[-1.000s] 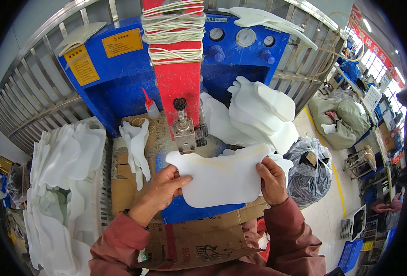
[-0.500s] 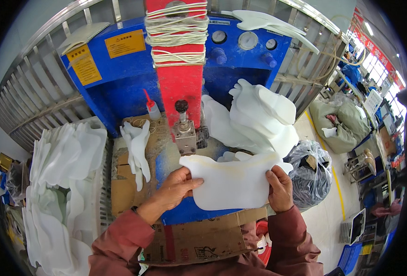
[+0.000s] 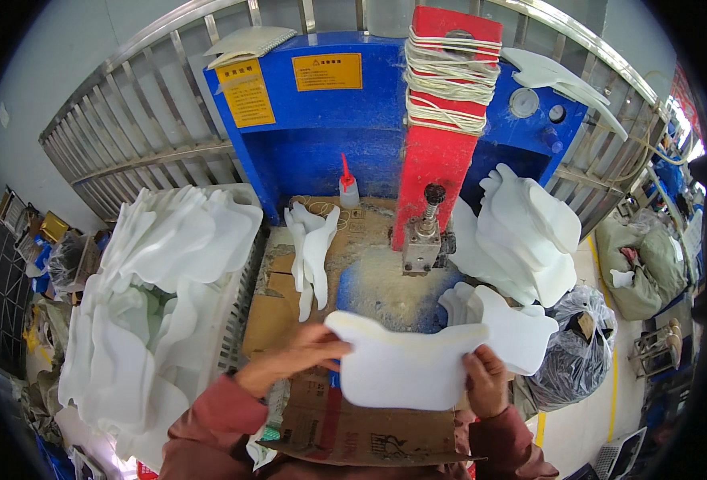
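A white, curved-edge sheet piece (image 3: 405,368), perhaps foam, hangs between my two hands in front of the blue machine. My left hand (image 3: 293,356) has its fingertips at the piece's upper left side, the fingers a little blurred. At the opposite edge my right hand (image 3: 488,384) pinches it, thumb on the near face. Beyond the piece stands a red upright (image 3: 441,168) wound with pale cord, with a metal head (image 3: 424,248) at its foot. Similar white pieces (image 3: 501,324) lie just behind, to the right of the dusty blue work surface (image 3: 385,292).
On the left a pale slatted crate (image 3: 237,320) is heaped with white pieces (image 3: 185,240). Several narrow pieces (image 3: 312,252) and a red-tipped bottle (image 3: 348,188) sit on cardboard. At the right are a larger stack (image 3: 521,232) and a filled plastic bag (image 3: 573,344). Cardboard (image 3: 361,432) lies before me.
The view has swung left, so the machine appears farther right. The held piece has come nearer to me, away from the metal head, and my left hand's fingers have straightened.
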`<action>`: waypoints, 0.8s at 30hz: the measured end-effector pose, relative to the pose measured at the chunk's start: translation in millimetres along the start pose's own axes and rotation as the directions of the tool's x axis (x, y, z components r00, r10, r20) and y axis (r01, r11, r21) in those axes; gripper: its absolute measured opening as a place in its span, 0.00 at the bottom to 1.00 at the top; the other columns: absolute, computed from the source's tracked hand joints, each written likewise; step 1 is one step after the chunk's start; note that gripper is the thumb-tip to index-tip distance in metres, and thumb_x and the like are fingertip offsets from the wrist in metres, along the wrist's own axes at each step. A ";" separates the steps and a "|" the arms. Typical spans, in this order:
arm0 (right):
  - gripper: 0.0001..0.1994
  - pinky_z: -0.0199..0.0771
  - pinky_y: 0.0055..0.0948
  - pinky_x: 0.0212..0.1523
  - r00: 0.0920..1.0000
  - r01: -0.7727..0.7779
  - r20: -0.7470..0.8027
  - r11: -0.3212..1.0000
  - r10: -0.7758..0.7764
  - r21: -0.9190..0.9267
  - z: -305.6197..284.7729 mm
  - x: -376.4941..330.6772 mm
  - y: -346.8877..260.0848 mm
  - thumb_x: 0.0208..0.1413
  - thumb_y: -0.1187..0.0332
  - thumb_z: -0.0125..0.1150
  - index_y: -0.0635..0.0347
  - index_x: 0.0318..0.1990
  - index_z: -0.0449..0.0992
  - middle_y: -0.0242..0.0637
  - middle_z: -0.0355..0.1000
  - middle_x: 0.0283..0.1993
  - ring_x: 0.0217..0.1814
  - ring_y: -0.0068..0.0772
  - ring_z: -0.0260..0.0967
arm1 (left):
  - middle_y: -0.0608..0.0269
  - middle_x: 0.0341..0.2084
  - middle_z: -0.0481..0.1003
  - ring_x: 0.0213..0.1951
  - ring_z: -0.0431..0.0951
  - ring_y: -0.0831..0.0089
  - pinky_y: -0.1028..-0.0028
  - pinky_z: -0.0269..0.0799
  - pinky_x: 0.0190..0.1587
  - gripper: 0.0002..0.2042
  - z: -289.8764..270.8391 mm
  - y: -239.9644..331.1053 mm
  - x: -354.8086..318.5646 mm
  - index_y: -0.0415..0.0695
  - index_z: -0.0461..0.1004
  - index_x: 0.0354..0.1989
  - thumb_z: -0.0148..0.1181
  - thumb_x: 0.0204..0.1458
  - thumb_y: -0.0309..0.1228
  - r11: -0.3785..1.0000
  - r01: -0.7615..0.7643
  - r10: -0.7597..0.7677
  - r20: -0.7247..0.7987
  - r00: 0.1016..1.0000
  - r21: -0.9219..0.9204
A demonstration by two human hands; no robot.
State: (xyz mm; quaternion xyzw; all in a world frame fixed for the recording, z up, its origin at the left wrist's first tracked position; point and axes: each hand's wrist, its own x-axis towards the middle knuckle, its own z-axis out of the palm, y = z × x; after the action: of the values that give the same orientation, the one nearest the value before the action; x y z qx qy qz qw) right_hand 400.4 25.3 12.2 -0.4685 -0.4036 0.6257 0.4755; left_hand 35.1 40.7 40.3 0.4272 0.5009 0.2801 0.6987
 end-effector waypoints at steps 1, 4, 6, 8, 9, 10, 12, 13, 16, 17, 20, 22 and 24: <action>0.11 0.70 0.18 0.38 0.998 -0.065 0.008 0.998 0.064 0.022 5.8 -0.7 12.0 0.68 0.73 0.58 0.63 0.53 0.80 0.25 0.78 0.41 0.38 0.15 0.71 | 0.54 0.51 0.79 0.50 0.83 0.64 0.65 0.86 0.48 0.23 -19.7 -0.3 -12.4 0.37 0.70 0.64 0.64 0.64 0.34 0.999 -0.001 0.003 -0.081 0.997 0.032; 0.13 0.76 0.25 0.44 0.974 -0.184 0.134 0.983 0.184 -0.015 15.2 1.7 43.1 0.67 0.69 0.62 0.65 0.55 0.79 0.29 0.78 0.43 0.42 0.20 0.74 | 0.55 0.49 0.81 0.45 0.85 0.66 0.70 0.84 0.45 0.20 -61.8 -1.0 -45.9 0.39 0.72 0.64 0.61 0.66 0.33 0.996 -0.017 0.048 -0.386 0.921 0.083; 0.14 0.77 0.27 0.40 0.969 -0.221 0.011 0.884 0.248 -0.411 15.7 8.0 54.1 0.66 0.64 0.64 0.65 0.51 0.80 0.34 0.81 0.38 0.38 0.22 0.76 | 0.56 0.49 0.82 0.47 0.85 0.68 0.71 0.83 0.45 0.19 -74.5 -1.4 -51.7 0.40 0.73 0.64 0.61 0.67 0.33 0.970 0.032 0.094 -0.490 0.866 0.243; 0.14 0.78 0.30 0.37 0.965 -0.153 0.075 0.771 0.251 -0.619 6.0 8.3 48.4 0.65 0.62 0.65 0.64 0.47 0.82 0.38 0.81 0.35 0.35 0.27 0.79 | 0.51 0.51 0.81 0.49 0.83 0.68 0.68 0.80 0.49 0.22 -80.2 0.9 -39.1 0.36 0.73 0.62 0.64 0.64 0.35 0.925 -0.080 0.251 -0.439 0.863 0.372; 0.14 0.78 0.31 0.36 0.950 -0.183 0.048 0.672 0.310 -0.718 1.2 5.5 42.5 0.64 0.61 0.65 0.64 0.46 0.82 0.40 0.82 0.33 0.33 0.29 0.80 | 0.50 0.51 0.81 0.51 0.82 0.66 0.67 0.79 0.51 0.22 -82.4 2.7 -25.1 0.36 0.73 0.62 0.64 0.63 0.35 0.875 -0.085 0.313 -0.422 0.851 0.477; 0.13 0.79 0.32 0.35 0.962 -0.103 0.084 0.630 0.260 -0.769 -2.6 2.6 35.4 0.64 0.60 0.65 0.63 0.44 0.83 0.41 0.82 0.32 0.33 0.32 0.81 | 0.49 0.51 0.81 0.52 0.82 0.64 0.66 0.78 0.53 0.23 -85.7 5.1 -8.8 0.36 0.73 0.62 0.64 0.63 0.35 0.794 -0.155 0.430 -0.362 0.827 0.588; 0.12 0.79 0.35 0.34 0.972 -0.005 0.118 0.518 0.204 -0.855 -7.9 -4.5 20.6 0.63 0.60 0.65 0.60 0.42 0.84 0.42 0.81 0.31 0.31 0.39 0.81 | 0.48 0.55 0.78 0.56 0.79 0.57 0.63 0.76 0.57 0.24 -95.7 12.1 37.5 0.38 0.74 0.61 0.65 0.60 0.38 0.604 -0.016 0.524 -0.382 0.761 0.796; 0.12 0.79 0.35 0.35 0.972 0.000 0.124 0.526 0.199 -0.850 -8.2 -8.3 15.4 0.63 0.60 0.65 0.60 0.43 0.84 0.43 0.82 0.32 0.32 0.40 0.82 | 0.47 0.57 0.76 0.57 0.78 0.53 0.61 0.75 0.59 0.24 -100.6 13.2 59.7 0.39 0.74 0.60 0.65 0.59 0.40 0.481 0.030 0.599 -0.354 0.718 0.876; 0.11 0.80 0.37 0.36 0.970 0.045 0.172 0.567 0.172 -0.823 -7.9 -19.3 7.2 0.63 0.61 0.65 0.58 0.44 0.84 0.44 0.82 0.34 0.34 0.44 0.82 | 0.44 0.60 0.73 0.59 0.74 0.47 0.57 0.74 0.59 0.24 -112.9 8.4 112.5 0.38 0.74 0.57 0.65 0.58 0.42 0.414 0.211 0.603 -0.441 0.665 0.885; 0.11 0.80 0.38 0.37 0.967 0.077 0.201 0.569 0.158 -0.819 -8.1 -21.8 7.2 0.62 0.61 0.65 0.58 0.44 0.84 0.44 0.82 0.35 0.35 0.45 0.82 | 0.43 0.59 0.73 0.59 0.75 0.48 0.57 0.71 0.61 0.23 -115.6 4.5 123.1 0.36 0.74 0.54 0.67 0.56 0.39 0.435 0.223 0.595 -0.465 0.655 0.872; 0.11 0.81 0.40 0.38 0.950 0.200 0.299 0.558 0.090 -0.805 -9.9 -22.7 11.2 0.62 0.61 0.65 0.57 0.45 0.84 0.46 0.82 0.37 0.37 0.49 0.81 | 0.42 0.58 0.73 0.57 0.75 0.48 0.56 0.70 0.62 0.20 -114.0 -13.4 131.8 0.38 0.74 0.52 0.69 0.54 0.34 0.327 0.215 0.743 -0.391 0.543 0.920; 0.12 0.81 0.41 0.39 0.931 0.274 0.359 0.534 0.061 -0.800 -10.5 -18.8 13.5 0.62 0.61 0.66 0.57 0.46 0.84 0.46 0.82 0.38 0.38 0.50 0.81 | 0.43 0.55 0.75 0.57 0.76 0.48 0.55 0.70 0.62 0.19 -110.4 -17.6 131.9 0.40 0.75 0.51 0.70 0.52 0.31 0.308 0.122 0.817 -0.328 0.474 0.944; 0.12 0.81 0.41 0.40 0.911 0.330 0.410 0.506 0.052 -0.797 -8.9 -12.7 11.6 0.62 0.62 0.66 0.57 0.47 0.84 0.47 0.82 0.39 0.39 0.51 0.81 | 0.44 0.52 0.77 0.55 0.77 0.48 0.56 0.71 0.59 0.18 -104.3 -16.1 130.0 0.39 0.75 0.49 0.70 0.51 0.28 0.337 0.079 0.819 -0.334 0.467 0.938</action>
State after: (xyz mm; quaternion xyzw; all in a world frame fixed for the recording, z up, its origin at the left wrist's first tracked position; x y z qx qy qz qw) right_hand 407.9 10.9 1.6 -0.4742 -0.7791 0.3836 0.1451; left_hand -19.0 172.5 -47.6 0.6609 0.6810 0.3136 -0.0323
